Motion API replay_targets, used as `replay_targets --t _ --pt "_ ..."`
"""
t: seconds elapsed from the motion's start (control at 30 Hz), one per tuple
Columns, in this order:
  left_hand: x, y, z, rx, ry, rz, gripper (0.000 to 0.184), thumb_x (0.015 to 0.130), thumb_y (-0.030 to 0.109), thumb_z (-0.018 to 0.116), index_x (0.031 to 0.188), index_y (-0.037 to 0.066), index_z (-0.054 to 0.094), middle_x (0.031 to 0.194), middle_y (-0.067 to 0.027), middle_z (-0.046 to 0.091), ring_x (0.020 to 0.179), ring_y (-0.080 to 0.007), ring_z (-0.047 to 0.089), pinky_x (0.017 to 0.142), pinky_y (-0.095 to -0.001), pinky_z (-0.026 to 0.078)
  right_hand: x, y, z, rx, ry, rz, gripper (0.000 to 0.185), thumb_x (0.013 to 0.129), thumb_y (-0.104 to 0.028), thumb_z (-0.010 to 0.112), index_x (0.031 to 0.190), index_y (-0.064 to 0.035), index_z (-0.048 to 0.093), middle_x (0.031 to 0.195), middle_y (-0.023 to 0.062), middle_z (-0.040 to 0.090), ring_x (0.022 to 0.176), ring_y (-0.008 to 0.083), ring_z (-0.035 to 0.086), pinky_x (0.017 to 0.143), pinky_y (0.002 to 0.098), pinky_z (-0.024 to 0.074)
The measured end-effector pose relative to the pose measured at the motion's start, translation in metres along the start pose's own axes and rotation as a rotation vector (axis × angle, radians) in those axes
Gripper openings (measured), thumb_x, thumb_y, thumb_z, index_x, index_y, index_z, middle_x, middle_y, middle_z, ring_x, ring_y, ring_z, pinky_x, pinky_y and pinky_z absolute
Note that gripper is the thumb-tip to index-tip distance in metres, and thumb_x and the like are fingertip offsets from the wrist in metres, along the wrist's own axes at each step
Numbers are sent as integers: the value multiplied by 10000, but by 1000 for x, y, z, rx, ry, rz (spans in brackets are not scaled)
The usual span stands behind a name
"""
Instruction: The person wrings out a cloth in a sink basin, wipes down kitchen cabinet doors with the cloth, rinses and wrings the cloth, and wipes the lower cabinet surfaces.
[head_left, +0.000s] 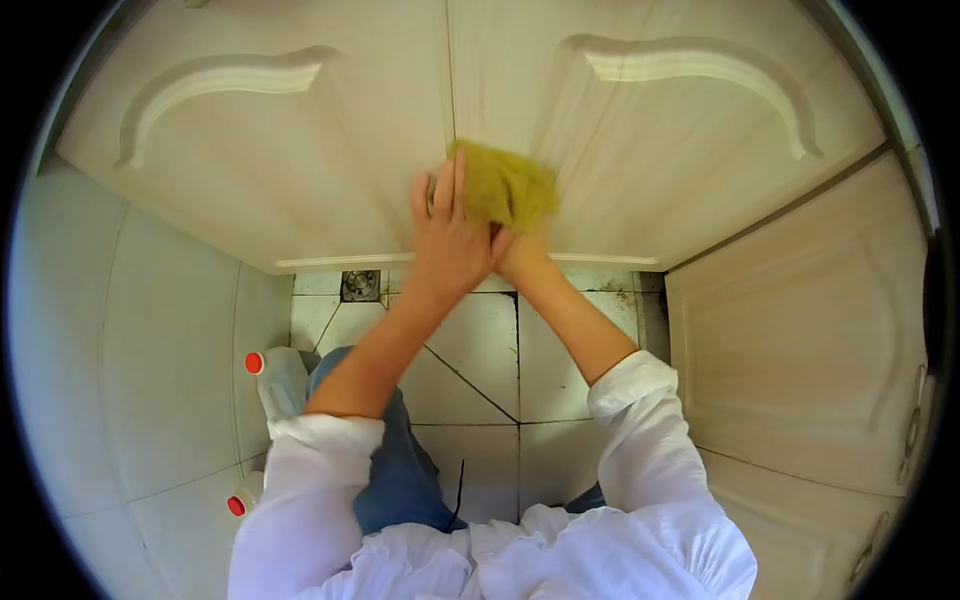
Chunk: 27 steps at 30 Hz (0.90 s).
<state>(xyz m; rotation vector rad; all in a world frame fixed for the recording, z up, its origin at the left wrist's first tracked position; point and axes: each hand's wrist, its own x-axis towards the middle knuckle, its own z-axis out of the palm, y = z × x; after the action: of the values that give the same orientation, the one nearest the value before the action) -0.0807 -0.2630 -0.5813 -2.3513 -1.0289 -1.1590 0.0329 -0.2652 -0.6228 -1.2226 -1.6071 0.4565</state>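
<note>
A yellow-green cloth [508,185], slightly blurred, lies against the pale cabinet doors [360,140] near the gap between them. My left hand [448,225] is at the cloth's left edge, its fingers spread and pointing up along the left door. Beside it, my right hand [522,248] is at the cloth's lower edge, with its fingers hidden under the cloth. The two hands meet near the wrists, low on the doors.
Two bottles with red caps, one upper [283,380] and one lower [250,492], stand by the tiled wall [165,330] at left. A drain [360,286] is set in the tiled floor [465,340]. More cabinet doors [790,310] with handles line the right.
</note>
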Motion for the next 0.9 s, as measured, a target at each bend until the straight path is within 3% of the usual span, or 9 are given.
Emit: replay_targets --t 0.07,0.17,0.4,0.47,0.5,0.57,0.67,0.73,0.9 --pt "-41 13 25 16 -71 -64 581 794 396 613 1184 -30 547 1432 -277 304 1316 -391 271 1057 -596 176 -26 37 23 1228 45 417 380 956 -307 487 1261 -79 492 1262 53 536 1135 193 501 965 340 417" --pt "-96 34 59 -9 -276 -264 621 831 420 579 1289 12 481 1437 -250 290 1350 -424 185 1074 -620 98 -70 85 48 1553 110 672 388 987 -321 414 1289 -84 469 1307 59 506 1180 210 475 1022 340 378" --pt "-171 58 106 -254 -576 -484 578 840 359 578 1262 -27 492 1410 -262 332 1336 -425 232 1080 -598 109 -161 163 81 1654 64 691 397 991 -285 396 1329 -79 420 1362 67 460 1224 232 450 1051 365 355" --pt "-176 61 104 -329 -713 -560 570 833 351 607 1223 -53 510 1392 -276 354 1326 -396 279 1094 -546 166 -186 182 93 1231 1 468 378 964 -244 426 1299 -73 453 1354 91 464 1211 259 459 1037 371 364" --pt "-177 60 104 -717 -781 -860 570 834 353 618 1222 -50 509 1353 -252 400 1281 -354 343 1072 -476 234 -191 171 86 1091 -8 397 372 955 -231 435 1289 -71 464 1352 99 466 1207 268 462 1032 374 367" --pt "-167 67 95 -1113 -828 -1142 571 834 356 630 1221 -46 508 1314 -228 446 1236 -313 407 1050 -405 301 -173 89 15 -272 -133 131 336 880 -147 492 1196 -44 541 1264 153 519 1152 331 482 966 401 400" --pt "-131 117 53 -1133 -684 -1030 534 880 343 604 1230 -45 498 1213 -175 542 1103 -248 514 940 -308 399 -164 6 -38 -318 -66 186 282 801 -84 542 1071 -22 599 1156 186 559 1096 385 485 905 442 407" --pt "-72 147 -8 -1410 -450 -1262 427 933 311 542 1183 -34 534 1069 -124 613 974 -203 566 900 -300 423 -155 -51 -78 -314 -67 263 247 797 -70 546 1029 -10 606 1127 197 567 1072 396 492 893 461 403" --pt "49 182 -172 -1111 -716 -1204 363 982 263 459 1122 -41 597 1083 -92 634 1025 -134 553 888 -280 429 -126 -208 -174 -469 -228 380 248 755 -45 580 992 25 600 1104 253 553 1025 449 502 889 510 391"
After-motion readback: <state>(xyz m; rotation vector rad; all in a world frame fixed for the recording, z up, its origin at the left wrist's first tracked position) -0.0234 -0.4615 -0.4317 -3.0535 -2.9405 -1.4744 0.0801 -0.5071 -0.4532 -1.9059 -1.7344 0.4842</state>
